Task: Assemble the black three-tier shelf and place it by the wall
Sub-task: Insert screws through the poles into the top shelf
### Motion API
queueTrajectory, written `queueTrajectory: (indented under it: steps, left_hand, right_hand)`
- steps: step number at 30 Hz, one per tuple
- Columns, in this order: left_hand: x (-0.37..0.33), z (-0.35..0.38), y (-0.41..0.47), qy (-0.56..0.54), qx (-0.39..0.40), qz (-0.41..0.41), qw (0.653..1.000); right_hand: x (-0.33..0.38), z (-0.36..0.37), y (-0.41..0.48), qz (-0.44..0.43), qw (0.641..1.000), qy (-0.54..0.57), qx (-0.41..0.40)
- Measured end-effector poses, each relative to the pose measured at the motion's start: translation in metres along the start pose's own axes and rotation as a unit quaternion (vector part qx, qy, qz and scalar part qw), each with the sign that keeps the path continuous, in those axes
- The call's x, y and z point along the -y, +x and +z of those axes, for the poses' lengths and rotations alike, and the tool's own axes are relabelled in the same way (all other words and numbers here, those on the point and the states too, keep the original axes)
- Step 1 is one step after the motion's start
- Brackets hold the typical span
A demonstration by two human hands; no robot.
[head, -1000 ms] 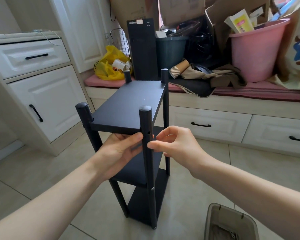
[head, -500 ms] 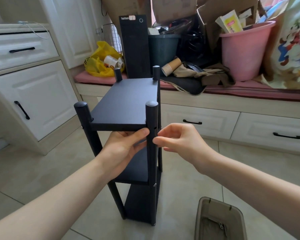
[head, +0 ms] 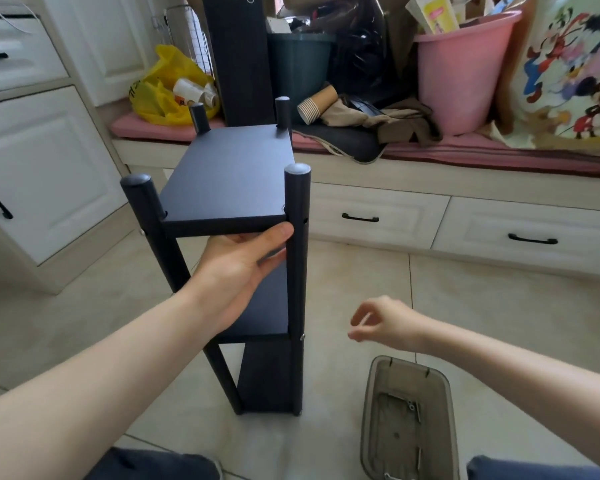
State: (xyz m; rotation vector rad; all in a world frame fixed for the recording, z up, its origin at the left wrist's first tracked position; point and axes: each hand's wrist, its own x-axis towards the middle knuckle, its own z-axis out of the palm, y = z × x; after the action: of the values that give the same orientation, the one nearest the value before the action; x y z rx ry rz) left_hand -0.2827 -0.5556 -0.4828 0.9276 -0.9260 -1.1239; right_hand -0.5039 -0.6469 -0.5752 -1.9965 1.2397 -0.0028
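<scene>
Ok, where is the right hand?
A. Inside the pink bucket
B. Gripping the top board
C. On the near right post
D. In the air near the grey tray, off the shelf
D: the right hand hangs clear of the shelf, just over the grey tray on the floor, with nothing visible in its fingers. Only the left hand holds the shelf, just under the top board.

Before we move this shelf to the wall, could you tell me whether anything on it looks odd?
Yes: the near right post has an empty screw hole beside the top tier, whereas the near left post shows a screw head there.
</scene>
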Motion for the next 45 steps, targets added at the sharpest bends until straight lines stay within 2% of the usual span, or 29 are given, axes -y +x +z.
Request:
queueTrajectory:
  steps: [2, 8, 11, 17, 21, 27, 35, 37, 40, 45]
  left_hand:
    - [-0.001, 0.000, -0.001, -0.001, 0.001, 0.001, 1.000]
    - [0.000, 0.000, -0.002, -0.002, -0.003, 0.002, 1.000]
    - [0.000, -0.001, -0.004, 0.008, -0.008, 0.002, 1.000]
    - [-0.002, -0.005, -0.006, 0.027, -0.001, 0.003, 1.000]
    - [0.000, -0.008, -0.005, 0.033, 0.011, 0.004, 0.999]
    - [-0.001, -0.009, -0.005, 0.040, 0.023, 0.003, 0.999]
    - [-0.002, -0.005, -0.007, 0.056, 0.007, -0.001, 0.998]
    - [-0.003, -0.005, -0.007, 0.058, 0.007, -0.002, 0.998]
    - [-0.003, -0.005, -0.007, 0.057, 0.006, -0.003, 0.998]
    - [-0.001, -0.005, -0.005, 0.047, 0.010, 0.000, 0.999]
  right_hand:
    - [-0.019, 0.015, 0.012, 0.064, 0.993, -0.078, 0.062]
    - [-0.070, 0.080, 0.023, 0.205, 0.968, -0.102, 0.103]
    - [-0.090, 0.117, 0.025, 0.253, 0.961, -0.037, 0.106]
    - [-0.105, 0.167, 0.028, 0.285, 0.954, 0.054, 0.078]
    - [-0.106, 0.184, 0.033, 0.265, 0.961, 0.047, 0.060]
    - [-0.098, 0.207, 0.038, 0.182, 0.979, 0.068, 0.062]
    - [-0.088, 0.223, 0.050, 0.122, 0.988, 0.074, 0.055]
    - [-0.092, 0.222, 0.057, 0.123, 0.986, 0.104, 0.049]
    - [-0.109, 0.214, 0.067, 0.155, 0.979, 0.132, -0.007]
    - [-0.141, 0.211, 0.082, 0.217, 0.973, 0.064, -0.031]
